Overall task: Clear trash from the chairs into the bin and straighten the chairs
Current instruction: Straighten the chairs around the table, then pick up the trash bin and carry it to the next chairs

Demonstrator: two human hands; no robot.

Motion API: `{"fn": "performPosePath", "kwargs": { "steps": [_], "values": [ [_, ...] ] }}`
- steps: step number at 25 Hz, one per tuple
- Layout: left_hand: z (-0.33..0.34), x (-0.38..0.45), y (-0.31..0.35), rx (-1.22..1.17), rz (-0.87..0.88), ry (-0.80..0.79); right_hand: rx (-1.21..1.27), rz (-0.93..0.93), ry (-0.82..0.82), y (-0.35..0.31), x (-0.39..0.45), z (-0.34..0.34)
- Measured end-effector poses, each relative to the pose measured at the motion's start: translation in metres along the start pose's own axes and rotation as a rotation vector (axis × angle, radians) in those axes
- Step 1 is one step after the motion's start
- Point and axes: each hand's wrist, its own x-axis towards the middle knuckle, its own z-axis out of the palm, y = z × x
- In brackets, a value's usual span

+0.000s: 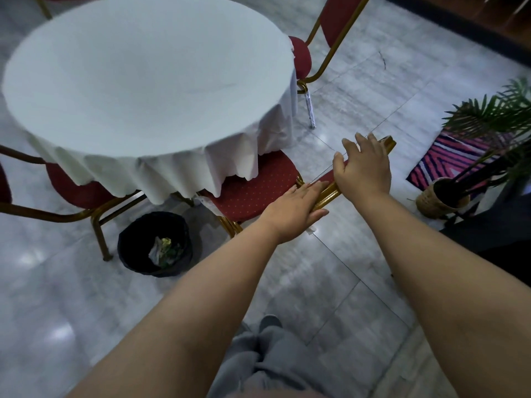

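Note:
A red padded chair (253, 191) with a gold frame stands half under the round table. My left hand (293, 208) lies flat with straight fingers on the near end of its gold backrest top. My right hand (363, 165) rests on the far end of the same backrest, fingers relaxed over the rail. The seat shows no trash. A black bin (135, 239) stands on the floor to the left of this chair, with crumpled trash (163, 251) inside it.
The round table with a white cloth (149, 90) fills the upper left. Another red chair (71, 191) is at the left, a third (330, 33) behind the table. A potted palm in a woven basket (439, 199) and a striped rug (448, 156) lie to the right. My legs in grey trousers are below.

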Motion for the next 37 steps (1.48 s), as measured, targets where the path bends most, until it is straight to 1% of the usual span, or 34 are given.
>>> {"fn": "performPosePath", "kwargs": {
  "steps": [5, 8, 11, 14, 21, 24, 26, 31, 34, 37],
  "values": [
    [0.007, -0.005, 0.004, -0.099, -0.093, 0.035, -0.112, -0.088, -0.056, 0.004, 0.005, 0.002],
    [0.010, -0.012, 0.005, -0.106, -0.139, 0.056, -0.194, -0.138, -0.115, 0.000, 0.008, -0.001],
    [0.007, -0.031, -0.005, -0.049, -0.153, 0.013, -0.272, -0.201, -0.174, -0.017, 0.005, 0.000],
    [0.001, -0.059, -0.029, -0.033, -0.238, -0.012, -0.257, -0.269, -0.235, -0.049, 0.001, 0.013],
    [-0.025, -0.158, -0.131, 0.038, -0.533, -0.013, -0.138, -0.436, -0.392, -0.158, -0.028, 0.077],
    [-0.044, -0.215, -0.188, 0.055, -0.697, -0.050, -0.105, -0.481, -0.439, -0.219, -0.050, 0.111],
    [-0.053, -0.252, -0.231, 0.034, -0.803, -0.041, -0.078, -0.495, -0.492, -0.264, -0.066, 0.139],
    [-0.051, -0.318, -0.317, -0.024, -1.000, -0.025, 0.002, -0.448, -0.674, -0.341, -0.113, 0.205],
    [-0.032, -0.336, -0.361, -0.209, -1.151, 0.011, 0.021, -0.390, -0.784, -0.369, -0.133, 0.251],
    [-0.011, -0.335, -0.394, -0.338, -1.240, 0.054, 0.042, -0.316, -0.851, -0.381, -0.135, 0.291]
  ]
}}
